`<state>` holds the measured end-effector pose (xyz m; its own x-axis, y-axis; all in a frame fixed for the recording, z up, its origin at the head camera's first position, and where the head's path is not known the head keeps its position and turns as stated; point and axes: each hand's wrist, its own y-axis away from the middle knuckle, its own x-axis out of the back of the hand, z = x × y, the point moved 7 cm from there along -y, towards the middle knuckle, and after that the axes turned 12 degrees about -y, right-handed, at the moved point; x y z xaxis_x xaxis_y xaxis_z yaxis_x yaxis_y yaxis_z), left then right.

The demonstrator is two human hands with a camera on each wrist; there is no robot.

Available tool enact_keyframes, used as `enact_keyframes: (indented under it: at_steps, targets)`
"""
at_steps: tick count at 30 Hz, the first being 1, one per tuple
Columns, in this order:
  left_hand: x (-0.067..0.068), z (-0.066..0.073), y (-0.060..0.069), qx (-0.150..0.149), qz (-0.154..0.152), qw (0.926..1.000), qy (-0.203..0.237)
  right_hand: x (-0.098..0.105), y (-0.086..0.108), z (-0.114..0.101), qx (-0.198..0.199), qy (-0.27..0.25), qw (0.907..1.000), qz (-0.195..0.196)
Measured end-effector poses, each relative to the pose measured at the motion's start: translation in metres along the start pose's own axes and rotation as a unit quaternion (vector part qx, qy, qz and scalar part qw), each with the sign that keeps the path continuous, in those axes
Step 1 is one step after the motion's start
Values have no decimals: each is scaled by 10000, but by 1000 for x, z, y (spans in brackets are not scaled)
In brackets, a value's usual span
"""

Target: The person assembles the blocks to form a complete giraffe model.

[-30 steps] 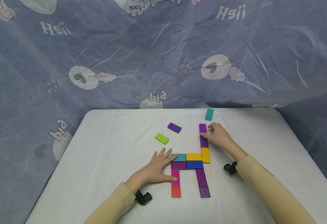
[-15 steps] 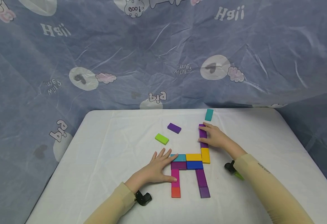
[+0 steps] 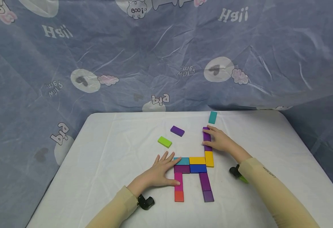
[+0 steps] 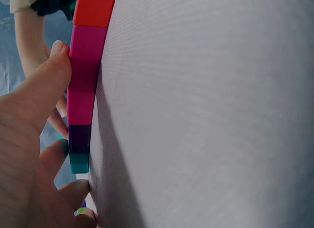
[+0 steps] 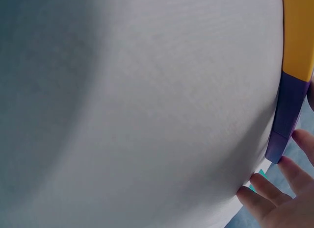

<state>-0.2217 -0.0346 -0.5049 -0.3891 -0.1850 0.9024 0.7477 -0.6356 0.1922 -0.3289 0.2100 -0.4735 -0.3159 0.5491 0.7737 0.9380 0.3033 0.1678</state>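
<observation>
Flat coloured blocks lie joined on the table in a four-legged shape with a tall neck. My left hand [image 3: 159, 171] is spread at its left side, thumb on the pink block [image 3: 178, 177], one fingertip on the teal block [image 3: 185, 161]. An orange-red block [image 3: 179, 196] sits below the pink one. My right hand [image 3: 220, 140] rests its fingertips on the column of purple blocks [image 3: 207, 136], above the upright yellow block [image 3: 209, 159]. In the right wrist view its fingers [image 5: 294, 174] touch the far purple end, extended. The left wrist view shows the thumb against the pink block [image 4: 86, 73].
Loose on the white table [image 3: 112, 152] are a teal block [image 3: 212, 117] at the back edge, a purple block [image 3: 177, 131] and a lime block [image 3: 165, 142]. A green block [image 3: 243, 179] is partly hidden by the right sleeve. A printed blue-grey sheet [image 3: 143, 47] hangs behind.
My right hand has shifted slightly along the purple column, its fingers now reaching over both the far end and the lower part. The left hand and the loose blocks stay put.
</observation>
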Motion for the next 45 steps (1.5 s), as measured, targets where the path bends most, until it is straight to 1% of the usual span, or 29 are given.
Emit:
enact_keyframes:
  at_steps: [4, 10, 12, 14, 17, 19, 22, 27, 31, 35, 40, 45]
  targets:
    - [1, 0, 0, 6, -4, 10000, -7, -1, -1, 0, -29, -5, 10000, 13]
    - [1, 0, 0, 1, -12, 10000, 32, 2, -2, -1, 86, 5, 9999, 73]
    - [1, 0, 0, -4, -8, 10000, 51, 5, -3, -3, 110, -10, 9998, 194]
    - [1, 0, 0, -18, 9, 10000, 48, 9, -5, -8, 155, 26, 9991, 406]
    - [0, 0, 0, -28, 27, 10000, 33, 14, -11, -17, 133, 19, 9973, 718]
    - [0, -1, 0, -32, 28, 10000, 16, 15, -15, -25, 120, 3, 9964, 836]
    - [-1, -1, 0, -17, 12, 10000, 17, 10, -24, -39, 57, -162, 9968, 778]
    - [0, -1, 0, -9, -6, 10000, 32, -4, -38, -59, 23, -272, 9984, 493]
    - [0, -1, -1, -17, 3, 10000, 2, -13, -46, -69, -15, -155, 9993, 344]
    - [0, -1, -1, -34, 29, 10000, -16, -22, -53, -75, -72, -38, 9996, 257]
    - [2, 0, 0, -76, 55, 10000, -30, -29, -59, -80, -151, 263, 9991, 307]
    - [3, 2, 0, -102, 86, 9999, -23, -34, -61, -85, -262, 598, 9971, 382]
